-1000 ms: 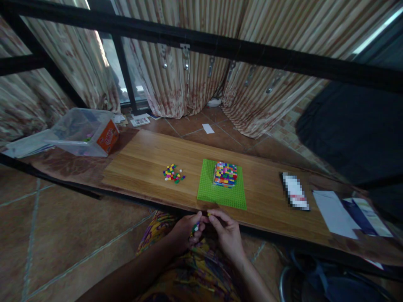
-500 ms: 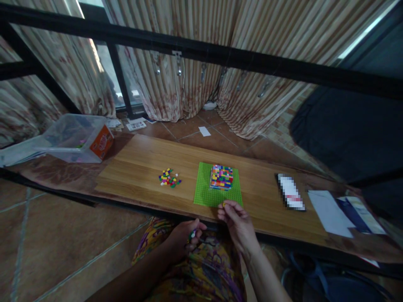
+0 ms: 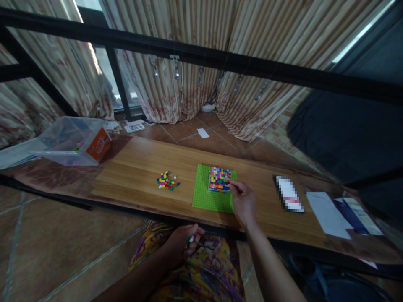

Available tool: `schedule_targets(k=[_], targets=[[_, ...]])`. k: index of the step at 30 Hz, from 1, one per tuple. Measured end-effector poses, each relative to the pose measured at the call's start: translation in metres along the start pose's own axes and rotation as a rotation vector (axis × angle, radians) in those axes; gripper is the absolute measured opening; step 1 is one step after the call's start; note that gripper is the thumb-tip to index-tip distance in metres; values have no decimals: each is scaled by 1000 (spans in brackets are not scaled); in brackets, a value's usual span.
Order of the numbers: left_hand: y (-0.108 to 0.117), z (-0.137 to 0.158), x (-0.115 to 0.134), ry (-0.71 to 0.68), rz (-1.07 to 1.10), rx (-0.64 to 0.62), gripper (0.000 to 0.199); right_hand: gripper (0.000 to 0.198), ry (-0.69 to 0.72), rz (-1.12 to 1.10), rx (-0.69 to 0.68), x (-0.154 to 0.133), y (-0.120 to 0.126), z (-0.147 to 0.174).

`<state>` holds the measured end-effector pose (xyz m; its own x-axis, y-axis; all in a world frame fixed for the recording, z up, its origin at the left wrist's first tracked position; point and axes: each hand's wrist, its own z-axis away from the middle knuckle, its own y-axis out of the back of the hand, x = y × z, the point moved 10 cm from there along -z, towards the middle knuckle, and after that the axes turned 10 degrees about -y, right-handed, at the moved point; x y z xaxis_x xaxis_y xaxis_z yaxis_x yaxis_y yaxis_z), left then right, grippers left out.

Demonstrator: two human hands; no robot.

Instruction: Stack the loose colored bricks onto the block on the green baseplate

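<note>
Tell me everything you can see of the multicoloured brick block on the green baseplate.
The brick block is a compact, boxy stack of small, plastic-looking bricks, with red, yellow, orange, blue, green and pink among its colours. Its top is a patchwork of small pieces; layers show on the near side. It sits flat on the studded green baseplate, toward the far edge. The right hand has its fingertips at the block's right side; whether they touch is unclear.

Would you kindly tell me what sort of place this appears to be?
Probably a room in a home: there are long patterned curtains, a tiled floor, and a wooden-topped table with colourful toy bricks on it.
</note>
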<state>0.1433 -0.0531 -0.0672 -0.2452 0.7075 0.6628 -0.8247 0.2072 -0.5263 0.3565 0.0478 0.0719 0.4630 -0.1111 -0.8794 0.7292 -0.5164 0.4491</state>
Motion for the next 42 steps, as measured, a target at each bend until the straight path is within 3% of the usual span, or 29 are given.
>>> schedule_targets(k=[11,18,23,34,42], targets=[[5,-2,-4,10,-21,-11,45,28,66,200,78,-8,-17,-3],[3,3,-1,50,-17,13,40,30,54,148,64,-8,-7,-1],[1,7,3,69,1,42,34,30,10,71,130,-1,3,-5],[5,0,-2,24,-16,-9,40,32,-9,117,201,13,-2,-9],[3,1,-1,42,-21,-2,37,31,-19,33,139,17,-14,-13]])
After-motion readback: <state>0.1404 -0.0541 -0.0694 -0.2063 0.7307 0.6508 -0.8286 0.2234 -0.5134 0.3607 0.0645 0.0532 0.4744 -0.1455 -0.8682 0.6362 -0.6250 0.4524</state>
